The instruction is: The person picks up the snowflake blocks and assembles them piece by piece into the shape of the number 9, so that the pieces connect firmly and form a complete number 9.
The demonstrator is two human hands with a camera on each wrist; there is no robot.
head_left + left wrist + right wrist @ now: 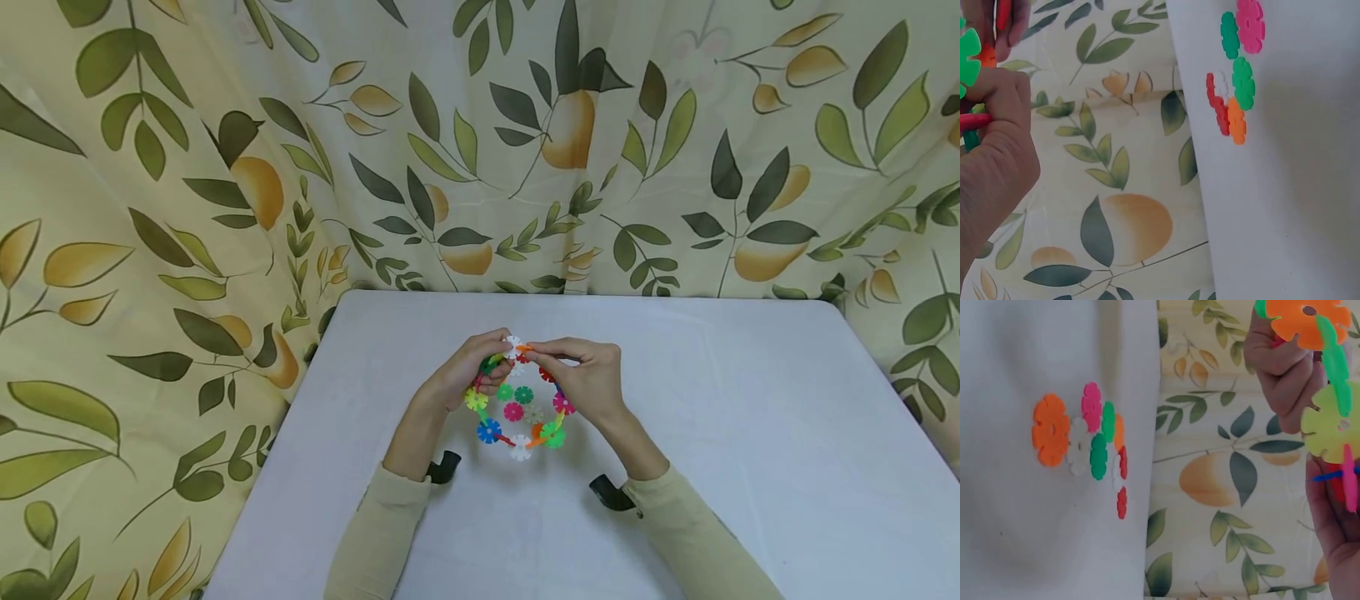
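A ring of slotted, flower-shaped plastic discs hangs between my hands; a blue disc (pixel 489 431) and a white disc (pixel 521 447) show along its lower side. My left hand (pixel 465 367) grips the ring at the upper left, fingers curled round its green and yellow pieces. From the other side, my right hand (pixel 592 379) pinches an orange disc (pixel 524 348) between thumb and fingertips, close against a white disc (pixel 513 343) by the left fingertips. Whether these two interlock cannot be told. A yellow-green disc (pixel 1329 422) of the ring stands out in the right wrist view.
Several loose discs lie on the white table (pixel 712 417) beneath the ring, among them a pink disc (pixel 513 412) and an orange disc (pixel 1051 430). A leaf-patterned curtain (pixel 450 167) hangs behind the table and along its left side. Black wrist mounts (pixel 612 493) sit near both cuffs.
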